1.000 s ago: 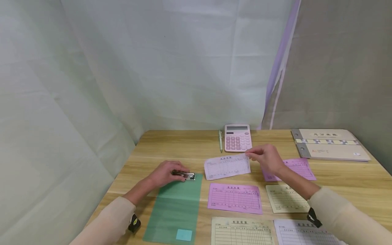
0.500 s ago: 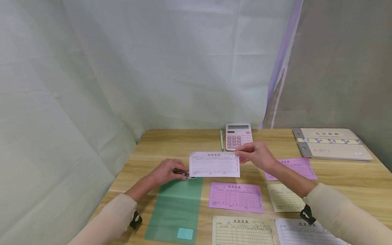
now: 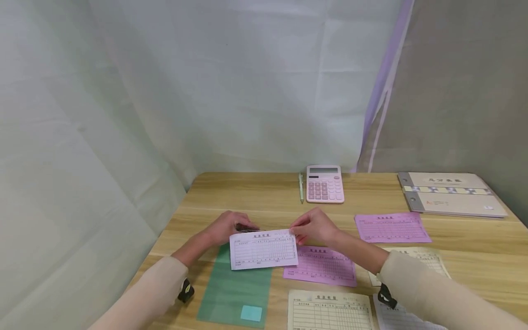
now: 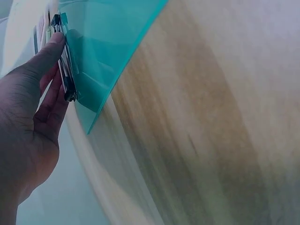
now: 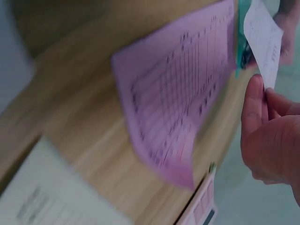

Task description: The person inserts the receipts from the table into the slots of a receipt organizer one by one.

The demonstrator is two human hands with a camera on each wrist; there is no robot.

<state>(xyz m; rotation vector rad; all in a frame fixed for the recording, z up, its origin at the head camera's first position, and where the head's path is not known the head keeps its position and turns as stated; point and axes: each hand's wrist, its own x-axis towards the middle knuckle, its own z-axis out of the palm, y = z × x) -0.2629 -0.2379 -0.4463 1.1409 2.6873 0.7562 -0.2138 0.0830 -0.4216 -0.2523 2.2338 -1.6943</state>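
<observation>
At the top of a green see-through clipboard [image 3: 233,293], my left hand [image 3: 224,228] grips the metal clip [image 4: 67,68], thumb on one side and fingers on the other. My right hand [image 3: 316,229] pinches a white receipt slip [image 3: 264,251] by its upper right corner. The slip hangs over the clipboard's upper part and hides most of the clip in the head view. In the right wrist view the slip [image 5: 263,44] stands out from the thumb and fingertips, its far end near the left hand [image 5: 287,35].
Pink slips [image 3: 326,268] [image 3: 392,228] and yellow slips [image 3: 330,311] [image 3: 425,259] lie to the right, with another white slip [image 3: 406,316] partly under the right sleeve. Behind are a pen [image 3: 301,188], a pink calculator [image 3: 325,184] and a binder-like book [image 3: 453,195].
My right hand has carried the white slip leftward and toward me, from beside the clipboard to over its top. My left hand stays at the clip.
</observation>
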